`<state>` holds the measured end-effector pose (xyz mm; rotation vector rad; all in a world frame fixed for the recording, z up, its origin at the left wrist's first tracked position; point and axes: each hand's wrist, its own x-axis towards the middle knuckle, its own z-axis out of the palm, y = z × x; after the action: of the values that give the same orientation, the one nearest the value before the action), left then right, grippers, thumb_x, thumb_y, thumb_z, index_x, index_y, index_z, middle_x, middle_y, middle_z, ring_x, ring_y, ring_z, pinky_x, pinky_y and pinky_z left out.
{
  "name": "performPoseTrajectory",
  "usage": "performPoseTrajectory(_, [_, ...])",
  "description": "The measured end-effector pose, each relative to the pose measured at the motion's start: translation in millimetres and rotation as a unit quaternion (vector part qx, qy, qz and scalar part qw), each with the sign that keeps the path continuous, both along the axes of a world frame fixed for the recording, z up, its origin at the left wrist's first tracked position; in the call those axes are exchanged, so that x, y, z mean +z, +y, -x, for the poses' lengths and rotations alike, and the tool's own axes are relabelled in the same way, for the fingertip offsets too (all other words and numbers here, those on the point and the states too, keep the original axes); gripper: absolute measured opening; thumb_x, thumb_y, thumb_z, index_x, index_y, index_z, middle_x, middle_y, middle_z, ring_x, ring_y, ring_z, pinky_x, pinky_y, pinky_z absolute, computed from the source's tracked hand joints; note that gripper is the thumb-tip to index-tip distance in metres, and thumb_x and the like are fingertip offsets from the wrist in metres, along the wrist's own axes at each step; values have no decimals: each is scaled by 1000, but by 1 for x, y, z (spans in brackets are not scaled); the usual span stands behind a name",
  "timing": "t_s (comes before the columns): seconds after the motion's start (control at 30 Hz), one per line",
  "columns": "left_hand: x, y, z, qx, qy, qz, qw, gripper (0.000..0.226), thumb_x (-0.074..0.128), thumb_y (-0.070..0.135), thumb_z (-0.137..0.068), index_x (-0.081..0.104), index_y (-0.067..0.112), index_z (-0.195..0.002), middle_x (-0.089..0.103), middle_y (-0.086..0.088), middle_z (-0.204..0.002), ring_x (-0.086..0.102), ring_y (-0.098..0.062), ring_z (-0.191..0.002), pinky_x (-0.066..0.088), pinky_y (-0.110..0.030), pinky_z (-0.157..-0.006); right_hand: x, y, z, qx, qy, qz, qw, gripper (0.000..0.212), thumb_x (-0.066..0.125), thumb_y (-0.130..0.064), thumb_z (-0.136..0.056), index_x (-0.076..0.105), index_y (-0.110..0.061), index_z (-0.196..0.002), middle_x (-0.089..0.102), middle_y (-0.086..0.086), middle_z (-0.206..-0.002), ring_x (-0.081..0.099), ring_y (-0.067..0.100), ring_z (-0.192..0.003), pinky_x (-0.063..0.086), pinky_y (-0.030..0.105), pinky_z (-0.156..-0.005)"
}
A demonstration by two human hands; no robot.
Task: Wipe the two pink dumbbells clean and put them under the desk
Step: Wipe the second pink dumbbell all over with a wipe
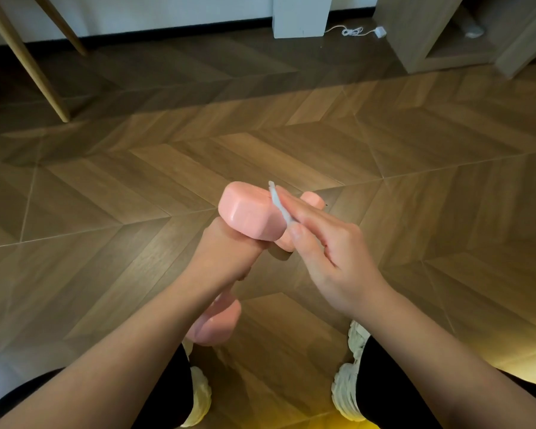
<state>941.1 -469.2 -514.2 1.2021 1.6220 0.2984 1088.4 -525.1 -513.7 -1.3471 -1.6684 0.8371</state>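
In the head view the pink dumbbell (249,216) stands tilted in the air above the wooden floor (291,134), its long axis running from the rounded head low down near my knees up and away from me to the flat-faced head, which leans a little to the right. My left hand (226,258) sits between the two heads, its fingers wrapped round the handle so that the handle itself is hidden, with the forearm coming in from the lower left and the wrist bent upward. My right hand (331,252) reaches in from the lower right, back of the hand up, and its fingers (304,209) lie nearly straight along the right side of the upper head, while the thumb pinches a thin white wipe (277,202) against them. The wipe is pressed to the edge of that upper head and its tip pokes out above it. A pink rounded piece (313,198) shows just past my right fingertips; I cannot tell whether it is the second dumbbell. My pale shoes (353,376) are on the floor below
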Motion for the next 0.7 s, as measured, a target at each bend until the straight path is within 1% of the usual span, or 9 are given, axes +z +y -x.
performPoseTrajectory(0.1, [0,-4,-4,13,-3,-21,1000,38,60,27,-83,46,22,-47,41,10,-28,38,-10,-43,32,-22,-45,2,2,-1,-9,44,37,998,45,36,-34,-101,60,-14,-133,59,-17,-131,49,-5,-126,36,15,-105])
performPoseTrajectory(0.17, [-2,-11,0,16,-20,-1,1000,44,60,30,-82,48,19,-42,46,5,-37,37,-14,-54,30,-26,-51,3,3,0,-25,64,64,996,29,35,-35,-101,64,-35,-102,60,-36,-101,54,-13,-103,37,9,-91])
performPoseTrajectory(0.27, [-4,-13,3,-37,1,-31,999,28,60,30,-86,61,3,-82,63,-14,-81,60,-31,-77,52,-47,-67,5,5,4,-36,67,84,994,28,34,-34,-101,45,-48,-79,52,-40,-74,51,-13,-79,37,5,-77])
performPoseTrajectory(0.33, [-5,-12,9,-107,48,-79,990,25,62,35,-83,67,14,-98,70,-9,-96,66,-32,-94,57,-51,-80,3,5,5,-34,63,86,994,30,35,-36,-101,46,-50,-76,51,-39,-73,51,-12,-77,37,6,-75])
performPoseTrajectory(0.4, [-10,-10,11,-152,88,-89,980,21,61,37,-82,66,20,-93,70,-5,-91,67,-31,-89,58,-50,-75,3,5,6,-19,58,81,995,30,35,-37,-100,50,-51,-79,53,-39,-76,52,-11,-79,37,6,-75])
performPoseTrajectory(0.47, [-12,-9,11,-195,125,-102,968,19,54,37,-80,63,22,-88,68,-3,-84,66,-29,-81,58,-45,-72,3,2,5,3,65,70,995,27,35,-37,-100,62,-42,-101,63,-35,-100,58,-9,-98,41,9,-86])
performPoseTrajectory(0.53, [-16,-5,12,-241,168,-110,950,20,47,40,-76,59,25,-82,66,0,-77,64,-21,-72,55,-36,-63,2,0,5,28,67,57,996,44,36,-36,-101,59,-15,-133,58,-8,-139,49,4,-132,38,20,-108])
performPoseTrajectory(0.57, [-18,-1,11,-244,184,-105,946,20,46,42,-75,57,25,-79,66,2,-75,62,-18,-68,51,-31,-59,2,-1,5,36,62,46,996,48,37,-33,-101,54,-9,-138,52,0,-146,42,7,-139,34,26,-114])
performPoseTrajectory(0.7, [-24,6,12,-182,137,-56,972,30,55,46,-65,65,24,-82,67,2,-76,66,-21,-74,54,-31,-62,0,-2,7,47,58,23,997,46,39,-27,-101,52,-4,-139,47,5,-149,39,10,-142,35,38,-116])
